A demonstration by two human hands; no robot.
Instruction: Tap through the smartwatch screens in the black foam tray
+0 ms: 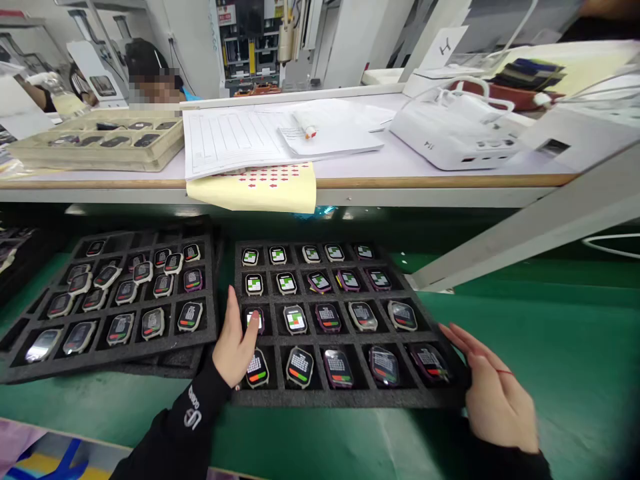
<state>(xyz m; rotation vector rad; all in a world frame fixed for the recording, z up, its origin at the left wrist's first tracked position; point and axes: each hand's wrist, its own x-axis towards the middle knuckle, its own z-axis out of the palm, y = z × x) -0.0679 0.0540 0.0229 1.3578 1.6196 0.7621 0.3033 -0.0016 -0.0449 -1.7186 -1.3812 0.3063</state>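
Observation:
A black foam tray (345, 397) with several lit smartwatch bodies in its cells lies on the green mat in front of me. My left hand (235, 343) rests on its left edge, fingers stretched, one fingertip touching the screen of a watch (254, 319) in the third row. My right hand (493, 393) lies flat and open against the tray's right front corner, fingers together along the foam edge. Neither hand holds anything. A second black foam tray (107, 363) with several watches sits to the left.
A raised white shelf (350, 180) crosses above the trays, carrying papers (260, 133), a yellow sheet, a beige tray (95, 157) and a white device (450, 130). A white slanted bar (525, 227) stands at the right. Another person sits behind the shelf at far left.

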